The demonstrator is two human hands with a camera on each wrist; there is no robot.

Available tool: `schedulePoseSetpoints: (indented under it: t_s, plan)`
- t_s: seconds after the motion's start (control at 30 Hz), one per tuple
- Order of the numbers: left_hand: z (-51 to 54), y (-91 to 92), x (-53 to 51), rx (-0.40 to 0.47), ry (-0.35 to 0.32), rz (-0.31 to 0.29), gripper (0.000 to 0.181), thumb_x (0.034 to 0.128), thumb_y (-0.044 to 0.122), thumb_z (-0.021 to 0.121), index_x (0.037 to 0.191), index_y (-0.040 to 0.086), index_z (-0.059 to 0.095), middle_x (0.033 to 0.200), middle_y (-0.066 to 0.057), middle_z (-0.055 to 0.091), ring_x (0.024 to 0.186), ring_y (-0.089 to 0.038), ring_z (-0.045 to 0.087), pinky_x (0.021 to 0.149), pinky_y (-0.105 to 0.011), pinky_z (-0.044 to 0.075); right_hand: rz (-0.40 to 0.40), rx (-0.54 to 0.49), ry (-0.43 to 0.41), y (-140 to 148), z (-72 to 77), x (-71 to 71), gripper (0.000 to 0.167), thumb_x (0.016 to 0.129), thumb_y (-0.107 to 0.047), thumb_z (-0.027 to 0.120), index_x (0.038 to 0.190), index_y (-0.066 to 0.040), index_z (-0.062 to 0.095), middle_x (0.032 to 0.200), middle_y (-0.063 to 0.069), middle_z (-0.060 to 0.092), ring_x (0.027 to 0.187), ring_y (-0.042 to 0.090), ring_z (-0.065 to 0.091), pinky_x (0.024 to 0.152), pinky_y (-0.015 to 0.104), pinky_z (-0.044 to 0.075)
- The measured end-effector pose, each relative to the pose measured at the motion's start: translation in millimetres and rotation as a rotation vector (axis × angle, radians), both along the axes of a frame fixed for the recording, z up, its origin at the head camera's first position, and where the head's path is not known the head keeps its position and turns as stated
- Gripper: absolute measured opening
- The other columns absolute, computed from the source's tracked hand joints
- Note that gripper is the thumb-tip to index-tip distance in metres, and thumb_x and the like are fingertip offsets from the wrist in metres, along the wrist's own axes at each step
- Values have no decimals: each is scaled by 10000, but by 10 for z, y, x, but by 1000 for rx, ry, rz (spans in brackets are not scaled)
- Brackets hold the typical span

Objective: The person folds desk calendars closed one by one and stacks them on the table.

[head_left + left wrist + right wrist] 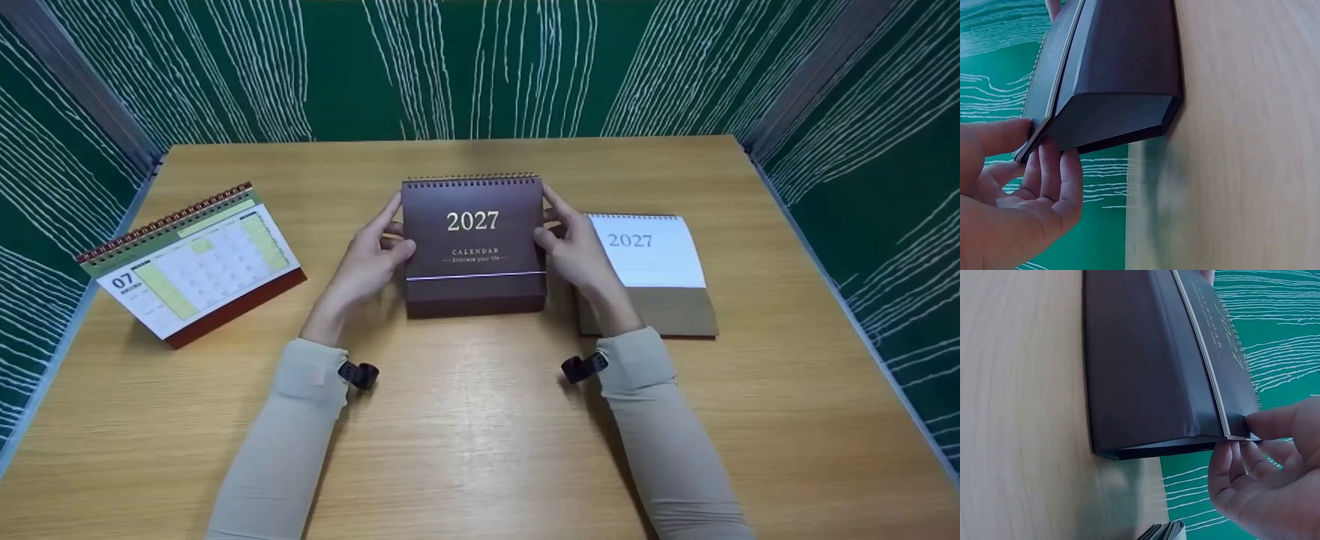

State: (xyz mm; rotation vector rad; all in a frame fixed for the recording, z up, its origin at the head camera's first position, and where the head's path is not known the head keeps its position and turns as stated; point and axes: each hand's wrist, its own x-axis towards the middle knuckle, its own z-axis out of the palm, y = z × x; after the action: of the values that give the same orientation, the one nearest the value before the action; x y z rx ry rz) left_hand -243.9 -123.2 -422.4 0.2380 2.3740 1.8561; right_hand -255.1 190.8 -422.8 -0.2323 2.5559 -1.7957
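A dark maroon desk calendar [474, 247] with gold "2027" lettering and a spiral binding along its top stands in the middle of the table. My left hand [369, 253] grips its left edge, thumb on the front cover and fingers behind. On the opposite edge my right hand [581, 246] pinches it the same way. The left wrist view shows the hollow, folded base of the calendar [1123, 56] and the left hand [1022, 191] at its side. In the right wrist view the right hand [1275, 467] holds the cover's corner.
At the left, a red-based desk calendar [199, 266] stands at an angle, its page showing "07". A white and brown desk calendar [649, 255] marked "2027" is at the right, partly behind my right hand. Green walls with white lines border the wooden table [480, 450].
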Motion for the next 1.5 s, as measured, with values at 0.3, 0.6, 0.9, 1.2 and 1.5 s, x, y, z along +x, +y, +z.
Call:
schedulePoseSetpoints:
  t_s: [0.3,0.6,0.9,1.2,1.5]
  plan:
    - [-26,-6,-5,-8,-34,16,725,1049,7,598,1687,206,318,1410,-148,546,1176,-257,576,1006,-335,530,-22,7,6,-22,-49,-26,654,1077,-29,546,1659,-272,375,1289,164,621,1028,266,636,844,299,556]
    - [-59,34,-16,-64,-53,19,774,1013,-7,638,1687,203,319,1495,-145,495,1198,-277,568,996,-368,532,-60,27,-25,-20,-99,-21,609,1097,-84,545,1651,-281,387,1336,154,616,1046,274,638,868,348,564]
    - [-112,83,-23,-64,-60,56,771,995,-41,654,1673,143,339,1507,-135,477,1178,-250,576,978,-337,554,-105,81,17,-59,-171,-28,567,1079,-66,569,1623,-184,456,1323,127,663,1002,245,661,866,335,563]
    - [-135,92,-20,-54,-77,96,716,995,-33,660,1645,128,406,1494,-132,535,1167,-242,613,982,-330,564,-119,153,62,-90,-181,-26,533,1062,-51,589,1585,-62,486,1379,189,644,1025,274,678,908,368,574]
    - [-157,84,-22,-78,-106,105,701,1015,-4,661,1651,96,381,1537,-145,550,1193,-243,624,1018,-341,549,-77,254,94,-95,-161,-1,508,1059,-37,584,1549,52,482,1447,235,631,1150,367,714,989,445,587]
